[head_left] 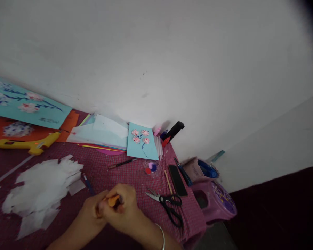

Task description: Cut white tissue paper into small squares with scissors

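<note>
My right hand [125,208] is closed around a small orange thing [113,200] with a rounded end; its kind does not show. My left hand [94,207] is pressed against the right one, fingers closed, and whatever it grips is hidden. Just beyond the left hand lies a blue-handled brush [88,183]. To the left is a heap of white tissue-like paper pieces [44,187]. Black-handled scissors [169,203] lie to the right of my right hand. A clear palette [158,170] with red, pink and blue paint stands farther back.
A yellow glue gun [35,142] rests at left, near blue sheets with paper flowers [47,118]. A small flower card [135,149] leans by the wall. At right are a phone [177,180], a black bottle-like object [174,130] and a pink stool [211,205].
</note>
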Motion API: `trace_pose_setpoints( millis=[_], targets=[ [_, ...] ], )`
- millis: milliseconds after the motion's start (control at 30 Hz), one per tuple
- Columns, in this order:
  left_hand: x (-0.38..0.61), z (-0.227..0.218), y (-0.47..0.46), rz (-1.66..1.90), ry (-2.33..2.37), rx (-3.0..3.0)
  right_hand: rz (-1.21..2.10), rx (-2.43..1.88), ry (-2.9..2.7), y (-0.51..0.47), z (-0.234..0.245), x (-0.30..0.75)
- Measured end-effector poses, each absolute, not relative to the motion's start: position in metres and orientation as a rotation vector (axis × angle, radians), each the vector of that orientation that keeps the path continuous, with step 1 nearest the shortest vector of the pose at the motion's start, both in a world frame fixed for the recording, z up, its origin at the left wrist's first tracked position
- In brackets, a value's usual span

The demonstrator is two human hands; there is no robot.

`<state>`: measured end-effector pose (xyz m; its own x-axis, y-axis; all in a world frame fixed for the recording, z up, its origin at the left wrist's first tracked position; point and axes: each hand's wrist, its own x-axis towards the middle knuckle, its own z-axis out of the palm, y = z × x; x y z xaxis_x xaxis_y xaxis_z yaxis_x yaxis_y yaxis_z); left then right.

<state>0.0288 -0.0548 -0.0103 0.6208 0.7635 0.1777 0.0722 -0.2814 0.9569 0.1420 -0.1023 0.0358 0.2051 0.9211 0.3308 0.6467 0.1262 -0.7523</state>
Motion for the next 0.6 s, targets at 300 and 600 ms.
trace_pose_setpoints(
  millis=[300,600],
  targets=[
    [0.039,0.026,-0.069,0.495,0.495,1.655,0.886,-1.302,-1.545,-0.114,0.062,0.169],
    [0.045,0.028,-0.059,0.414,0.503,1.731,0.769,-1.070,-1.678,-0.108,0.079,0.203]
  ],
)
